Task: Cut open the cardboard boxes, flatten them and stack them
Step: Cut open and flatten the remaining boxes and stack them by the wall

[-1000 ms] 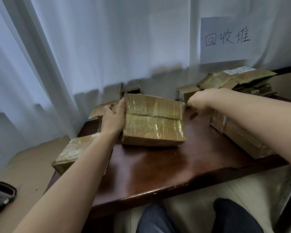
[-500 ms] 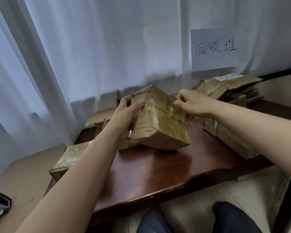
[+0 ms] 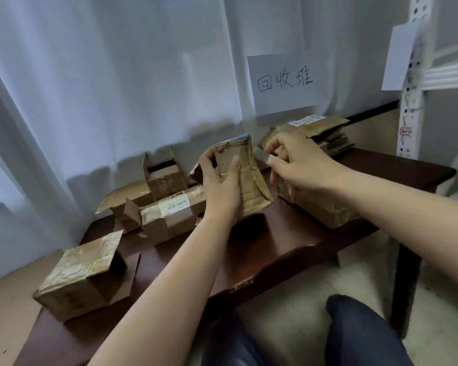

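Taped cardboard box (image 3: 245, 178) upended on surface (image 3: 288, 233), left hand (image 3: 220, 180) fingers grasping it, right hand (image 3: 299, 162) pinching blade (image 3: 262, 156): brace firmly, slice seam away from fingers.

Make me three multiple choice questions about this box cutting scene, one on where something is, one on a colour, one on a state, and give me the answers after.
1. Where is the stack of flattened cardboard?
A. on the floor
B. at the table's far right, under the paper sign
C. on the person's lap

2. What colour is the table?
A. white
B. dark brown
C. green

3. What is the left hand doing?
A. gripping the tilted box
B. resting flat on the table
C. hanging at the side

Answers:
1 B, the stack lies below the paper sign at the far right of the table.
2 B, the bare top is dark reddish brown.
3 A, its thumb and fingers wrap the box, which is tipped up on the table, while the right hand holds a small blade at its side.
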Demonstrator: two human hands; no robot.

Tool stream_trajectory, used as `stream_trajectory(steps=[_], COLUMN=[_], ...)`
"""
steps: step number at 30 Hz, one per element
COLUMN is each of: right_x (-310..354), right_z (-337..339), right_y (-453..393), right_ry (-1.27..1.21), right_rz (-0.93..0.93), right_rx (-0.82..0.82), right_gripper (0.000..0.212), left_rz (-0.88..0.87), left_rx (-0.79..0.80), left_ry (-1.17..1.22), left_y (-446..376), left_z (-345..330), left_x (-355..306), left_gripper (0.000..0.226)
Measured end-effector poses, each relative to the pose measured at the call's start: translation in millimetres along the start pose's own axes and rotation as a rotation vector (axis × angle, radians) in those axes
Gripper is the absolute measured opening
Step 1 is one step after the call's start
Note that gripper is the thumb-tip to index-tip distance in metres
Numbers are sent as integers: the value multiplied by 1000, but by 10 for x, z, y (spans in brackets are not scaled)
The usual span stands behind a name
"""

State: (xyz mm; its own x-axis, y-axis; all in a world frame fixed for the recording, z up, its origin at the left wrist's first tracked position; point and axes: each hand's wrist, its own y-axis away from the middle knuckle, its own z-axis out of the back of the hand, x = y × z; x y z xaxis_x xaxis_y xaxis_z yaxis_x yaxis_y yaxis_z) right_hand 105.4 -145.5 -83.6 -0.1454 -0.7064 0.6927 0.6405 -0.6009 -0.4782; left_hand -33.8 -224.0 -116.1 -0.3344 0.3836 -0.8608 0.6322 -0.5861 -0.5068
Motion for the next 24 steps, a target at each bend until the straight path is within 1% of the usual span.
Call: stream_trajectory(steps=[3, 6, 12, 16, 21, 24], right_x=[-90, -149, -46, 26, 49, 31], right_z=[-19, -49, -102, -224, -249, -252], right_y=[79, 81, 65, 143, 187, 225], right_ry=[91, 141, 264, 426, 366, 358], right_rz=[-2, -2, -11, -39, -72, -78], right_rx=[-30, -68, -80, -65, -59, -41], right_gripper=[5, 7, 9, 18, 21, 20], left_rz=[-18, -33, -93, -104, -98, -111], left_rx=[8, 11, -12, -17, -33, -43], left_ry=[26, -4, -64, -56, -54, -82], left_y=[46, 66, 69, 107, 93, 110], left_z=[-105, -159, -188, -234, -246, -277], left_x=[40, 40, 54, 61, 87, 104], left_gripper=[33, 31, 27, 27, 25, 18])
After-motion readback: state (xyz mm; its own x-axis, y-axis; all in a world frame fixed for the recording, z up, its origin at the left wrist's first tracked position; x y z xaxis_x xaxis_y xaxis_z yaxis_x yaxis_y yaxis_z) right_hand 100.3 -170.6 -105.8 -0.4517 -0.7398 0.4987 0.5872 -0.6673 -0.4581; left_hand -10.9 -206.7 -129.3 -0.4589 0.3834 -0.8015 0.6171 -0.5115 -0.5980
